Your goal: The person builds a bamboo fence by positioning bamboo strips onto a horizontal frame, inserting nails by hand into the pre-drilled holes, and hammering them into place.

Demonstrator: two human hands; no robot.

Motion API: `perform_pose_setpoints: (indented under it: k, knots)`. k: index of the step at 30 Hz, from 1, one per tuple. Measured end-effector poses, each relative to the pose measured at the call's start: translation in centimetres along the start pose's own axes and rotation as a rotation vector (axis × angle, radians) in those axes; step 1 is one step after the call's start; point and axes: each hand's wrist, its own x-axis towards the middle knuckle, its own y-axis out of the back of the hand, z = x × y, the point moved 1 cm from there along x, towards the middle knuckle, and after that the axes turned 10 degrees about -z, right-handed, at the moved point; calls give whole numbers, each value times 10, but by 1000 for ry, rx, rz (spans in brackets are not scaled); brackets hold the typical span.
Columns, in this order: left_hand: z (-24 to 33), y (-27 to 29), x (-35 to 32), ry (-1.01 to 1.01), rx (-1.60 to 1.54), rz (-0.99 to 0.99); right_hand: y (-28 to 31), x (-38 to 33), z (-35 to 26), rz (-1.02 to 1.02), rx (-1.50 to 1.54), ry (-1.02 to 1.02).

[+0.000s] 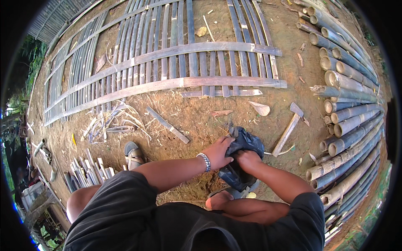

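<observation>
Black bag: the black bag lay just right of the centre of the frame, between the two hands and above the bent leg; its thin, creased skin looked like plastic.
Left hand: the left hand was clamped on the bag's left side, fingers over the upper fold and thumb lower down; this looked like the steadying hand.
Right hand: the right hand was sunk into the dark folds up to the knuckles; whether its fingers were together or apart I could not tell, nor what they touched.
Step in hand: it seemed to be a reach into the bag, best done by feel and slowly, since the contents were hidden.
Bag mouth: a good reach called for the left hand to keep the rim spread and taut, so that the folds would not bunch round the right wrist.
Thin skin: it would probably have torn under a hard tug or a sharp edge, so a straight, gentle draw suited it better than a twist.
Bracelet: the chain bracelet sat on the left wrist, clear of the folds, and was best kept so, as links could snag.
Hatchet: the wooden-handled hatchet lay right of the bag, near enough to warrant care with the right elbow.
</observation>
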Motion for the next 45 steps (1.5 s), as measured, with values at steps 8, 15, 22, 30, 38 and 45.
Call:
perform_pose_setpoints:
  k: [8, 15, 22, 30, 38, 45]
  knots:
    - [18, 13, -4, -157, 9, 176, 22, -27, -8, 124, 137, -2]
    - [32, 19, -24, -315, -257, 225, 118, -62, -16, 204, 943, -130]
    - [41, 41, -13, -203, -475, 125, 138, -36, -11, 309, 1082, 14]
    - [12, 55, -3, -184, -420, 236, 137, -13, -2, 226, 1198, 14]
    - [-47, 137, 46, 57, -319, 509, 106, -7, 15, 289, 1322, -79]
    - [-79, 215, 100, -64, 102, 671, 112, 8, -14, 427, 888, -210]
